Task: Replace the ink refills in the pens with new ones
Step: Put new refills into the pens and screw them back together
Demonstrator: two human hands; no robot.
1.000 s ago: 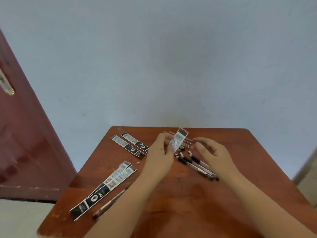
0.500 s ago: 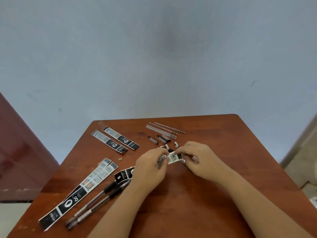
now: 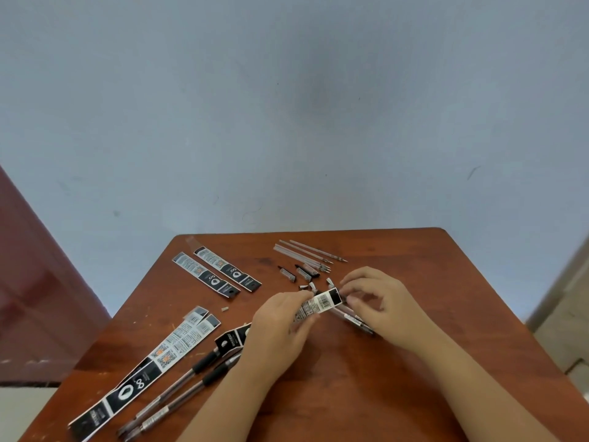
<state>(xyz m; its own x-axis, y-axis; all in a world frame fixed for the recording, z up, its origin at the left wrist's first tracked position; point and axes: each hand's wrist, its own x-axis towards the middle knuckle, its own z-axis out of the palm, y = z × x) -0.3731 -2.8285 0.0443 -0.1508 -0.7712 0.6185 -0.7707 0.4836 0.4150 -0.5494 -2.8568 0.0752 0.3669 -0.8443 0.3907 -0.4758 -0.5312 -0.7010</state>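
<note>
A: Packet (image 3: 318,306) of new refills sits between both hands, just above the tabletop (image 3: 366,378) near the middle. Left hand (image 3: 280,327) pinches its lower end, fingers curled on it. Right hand (image 3: 376,301) pinches the black top end, thumb and forefinger closed on it.

B: From my seat I read that as tearing it open. How does it handle?

A: Thin printed sleeve, light, floppy, crinkles easily. Refills inside are slim stiff tubes, so I'd hold the packet by its body with the left and tear at the black header with the right. Squeeze too hard mid-length and a tube could bend, I judge.

B: Anything else nearby?

A: Loose refills (image 3: 309,255) lie at the far edge, small caps and tips (image 3: 302,272) just in front of them. Some pens (image 3: 353,319) lie under the right hand, partly hidden. Two more pens (image 3: 181,387) lie front-left beside opened wrappers (image 3: 149,362); two sealed-looking packets (image 3: 216,271) are farther back left.

B: Slip risk?

A: Glossy sleeve, probably slick. Tips are small and likely roll.
</note>
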